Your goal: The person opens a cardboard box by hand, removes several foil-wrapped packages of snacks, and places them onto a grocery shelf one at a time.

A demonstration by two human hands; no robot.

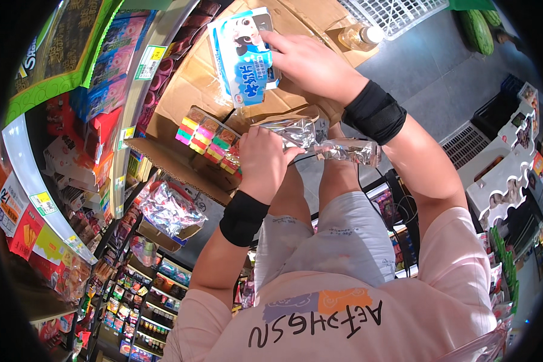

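My right hand (310, 63) is at the right side of a blue and white printed carton (249, 68), its fingers over the carton's edge, above a brown cardboard surface (185, 86). My left hand (264, 158) rests on a silver foil packet (294, 133), thumb stretched out along its near side; whether the fingers grip it is hard to tell. A second piece of silver foil packaging (348, 151) lies to the right, near my knees. Left of my left hand stand several stacks of small colourful packs (208, 138). Both wrists wear black bands.
A bottle of pale yellow liquid (359, 37) and a white plastic crate (398, 13) are at the back right. Shelves of packaged snacks (104, 81) line the left. A box of shiny wrapped packets (169, 208) sits lower left. Watermelons (476, 31) lie at the far right.
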